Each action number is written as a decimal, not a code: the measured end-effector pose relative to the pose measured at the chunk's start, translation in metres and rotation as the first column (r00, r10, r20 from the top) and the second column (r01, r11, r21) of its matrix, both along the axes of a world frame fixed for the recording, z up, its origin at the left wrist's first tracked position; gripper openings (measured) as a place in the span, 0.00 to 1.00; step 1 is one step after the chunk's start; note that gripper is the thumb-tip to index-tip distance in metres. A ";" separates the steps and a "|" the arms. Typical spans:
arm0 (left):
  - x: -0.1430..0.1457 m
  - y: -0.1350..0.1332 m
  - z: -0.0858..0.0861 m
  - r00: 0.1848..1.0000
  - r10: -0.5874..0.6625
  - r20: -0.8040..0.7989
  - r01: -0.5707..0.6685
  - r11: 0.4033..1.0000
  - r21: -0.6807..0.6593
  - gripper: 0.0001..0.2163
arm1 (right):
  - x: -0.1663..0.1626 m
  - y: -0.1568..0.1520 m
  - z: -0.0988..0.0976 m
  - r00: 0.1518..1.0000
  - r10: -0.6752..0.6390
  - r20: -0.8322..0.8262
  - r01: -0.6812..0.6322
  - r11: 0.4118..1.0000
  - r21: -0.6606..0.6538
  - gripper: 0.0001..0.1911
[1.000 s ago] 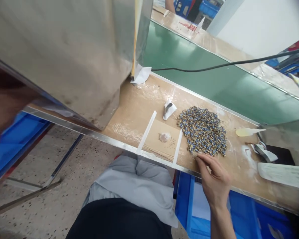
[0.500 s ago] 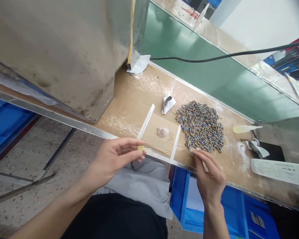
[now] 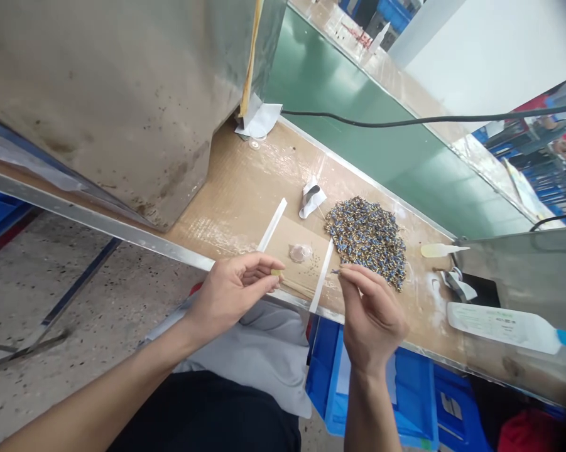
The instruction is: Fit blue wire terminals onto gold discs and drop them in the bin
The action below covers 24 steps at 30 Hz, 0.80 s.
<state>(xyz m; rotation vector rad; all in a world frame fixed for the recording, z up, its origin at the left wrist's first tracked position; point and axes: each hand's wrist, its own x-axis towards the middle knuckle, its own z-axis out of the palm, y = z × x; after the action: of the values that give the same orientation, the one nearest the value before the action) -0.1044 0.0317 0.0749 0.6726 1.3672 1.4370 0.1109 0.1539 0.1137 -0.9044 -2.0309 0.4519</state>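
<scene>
Between the thumb and fingers of my left hand [image 3: 238, 285] is a small yellow piece [image 3: 276, 272], too small to name more closely. My right hand [image 3: 371, 314] pinches a tiny blue-grey part [image 3: 335, 272] at its fingertips, just in front of a heap of small blue and gold metal parts [image 3: 367, 238]. Between the hands, a cardboard sheet [image 3: 287, 235] lies on the bench, with a small clear dish [image 3: 300, 252] on it. Several tiny dark specks [image 3: 311, 263] are scattered beside the dish.
A large metal housing [image 3: 98, 94] stands at the left. White paper with a dark patch [image 3: 311, 198] lies behind the cardboard. To the right are a yellowish dropper bottle [image 3: 438, 250] and a white bottle [image 3: 499, 326]. Blue bins [image 3: 325, 376] sit below the bench edge; a black cable [image 3: 381, 123] crosses behind.
My right hand has moved left from the heap's front edge, with a tiny blue-grey part now showing at its fingertips. My left hand has shifted slightly right, still holding the yellow piece.
</scene>
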 end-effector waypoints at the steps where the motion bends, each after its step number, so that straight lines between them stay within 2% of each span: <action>1: 0.000 0.001 0.000 1.000 0.003 -0.009 -0.002 1.000 0.010 0.07 | -0.008 0.002 0.000 1.000 0.025 -0.005 -0.025 1.000 0.001 0.08; 4: -0.003 0.001 0.000 1.000 -0.020 -0.003 0.020 1.000 0.021 0.07 | -0.024 0.008 -0.003 0.998 0.065 -0.021 -0.065 0.998 -0.008 0.09; 7: -0.007 0.000 0.001 0.994 -0.069 0.089 0.068 0.998 0.007 0.11 | -0.033 0.013 -0.007 0.995 0.099 0.009 -0.099 0.995 0.002 0.09; 9: -0.009 -0.001 0.003 0.988 -0.079 0.131 0.080 0.997 -0.002 0.09 | -0.037 0.015 -0.008 0.991 0.128 0.049 -0.129 0.991 0.018 0.10; 12: -0.012 -0.001 0.006 0.995 -0.063 0.074 0.063 0.998 -0.006 0.03 | -0.040 0.015 -0.008 0.983 0.153 0.105 -0.159 0.986 0.045 0.11; 16: -0.014 -0.001 0.011 0.998 -0.052 -0.047 0.052 0.999 -0.011 0.02 | -0.041 0.015 -0.007 0.976 0.146 0.161 -0.160 0.984 0.077 0.10; 19: -0.015 0.000 0.014 0.996 -0.048 -0.072 0.049 0.999 0.009 0.02 | -0.041 0.016 -0.007 0.970 0.152 0.188 -0.172 0.981 0.093 0.11; 21: -0.015 0.001 0.014 0.999 -0.040 -0.036 0.041 0.999 0.031 0.01 | -0.041 0.016 -0.007 0.968 0.156 0.196 -0.180 0.978 0.107 0.11; 24: -0.015 0.000 0.013 0.991 -0.053 0.122 0.050 0.998 0.024 0.02 | -0.043 0.015 -0.006 0.967 0.153 0.204 -0.178 0.978 0.111 0.11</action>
<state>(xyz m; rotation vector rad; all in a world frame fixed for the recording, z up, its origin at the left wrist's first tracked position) -0.1195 0.0319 0.0879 0.6187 1.2330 1.4296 0.0682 0.1689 0.1074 -0.7268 -2.2977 0.3282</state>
